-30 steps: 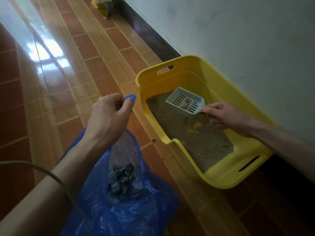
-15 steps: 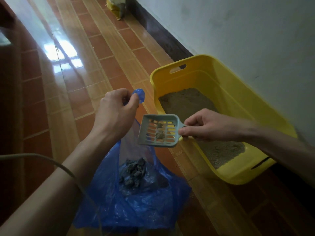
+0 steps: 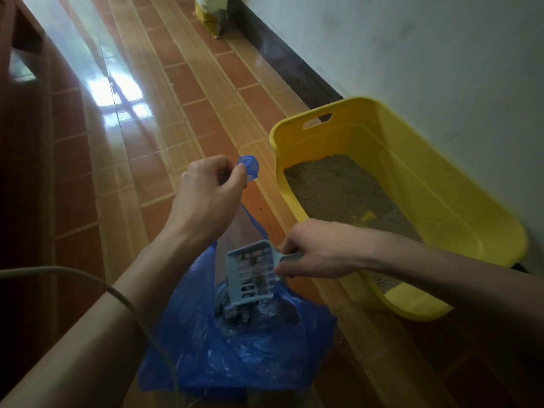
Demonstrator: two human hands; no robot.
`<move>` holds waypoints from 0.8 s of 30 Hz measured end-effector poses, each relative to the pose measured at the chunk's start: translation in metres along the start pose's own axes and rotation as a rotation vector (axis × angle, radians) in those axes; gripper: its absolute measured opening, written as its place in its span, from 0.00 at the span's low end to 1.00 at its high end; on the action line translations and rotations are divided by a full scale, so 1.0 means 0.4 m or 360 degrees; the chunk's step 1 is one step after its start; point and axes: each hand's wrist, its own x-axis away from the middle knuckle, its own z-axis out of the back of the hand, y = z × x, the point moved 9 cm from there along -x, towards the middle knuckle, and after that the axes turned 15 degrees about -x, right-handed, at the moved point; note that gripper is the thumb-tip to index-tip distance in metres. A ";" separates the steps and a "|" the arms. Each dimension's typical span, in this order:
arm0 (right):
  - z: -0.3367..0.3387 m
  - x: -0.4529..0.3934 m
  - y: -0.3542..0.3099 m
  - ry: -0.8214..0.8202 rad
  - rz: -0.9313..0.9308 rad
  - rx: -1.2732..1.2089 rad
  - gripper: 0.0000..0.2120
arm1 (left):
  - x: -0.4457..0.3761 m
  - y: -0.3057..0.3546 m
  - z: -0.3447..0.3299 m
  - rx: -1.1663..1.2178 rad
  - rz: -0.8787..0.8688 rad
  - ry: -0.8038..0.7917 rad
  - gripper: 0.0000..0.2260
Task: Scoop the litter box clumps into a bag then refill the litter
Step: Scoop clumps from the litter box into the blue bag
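Observation:
A yellow litter box [image 3: 441, 184] with sandy litter [image 3: 338, 189] stands against the wall on the right. A blue plastic bag [image 3: 235, 346] sits on the floor to its left, with dark clumps [image 3: 232, 312] at the bottom. My left hand [image 3: 209, 195] pinches the bag's handle and holds the mouth up. My right hand [image 3: 315, 250] grips the handle of a pale blue slotted scoop [image 3: 253, 272], which tilts downward inside the bag's opening with small clumps still on it.
Glossy terracotta tiles cover the floor. A yellow and white sack [image 3: 210, 13] leans on the dark skirting far down the wall. A grey cable [image 3: 88, 287] crosses my left forearm. Dark wooden furniture [image 3: 20, 48] edges the left side.
My right hand carried the scoop out of the litter box, across to the left, and tipped it down into the bag. My left hand kept holding the bag open.

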 end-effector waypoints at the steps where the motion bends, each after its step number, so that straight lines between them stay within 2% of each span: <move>1: -0.008 -0.010 -0.008 0.0021 -0.0013 0.0087 0.17 | -0.001 -0.002 -0.003 0.0020 0.0005 -0.0008 0.16; 6: -0.039 -0.060 -0.035 0.0117 -0.0030 0.0443 0.14 | 0.000 0.003 -0.008 0.0034 0.0003 -0.0025 0.16; 14: -0.095 -0.086 -0.096 0.0094 0.0090 0.0794 0.10 | -0.001 0.012 0.000 -0.0025 -0.0037 0.0007 0.16; 20: -0.072 -0.076 -0.098 0.0118 0.0039 0.0785 0.08 | 0.002 0.010 0.012 -0.0059 -0.0044 0.0025 0.16; 24: -0.046 -0.075 -0.079 0.0180 -0.0013 0.0684 0.12 | 0.000 0.004 0.014 -0.0061 -0.0040 0.0037 0.17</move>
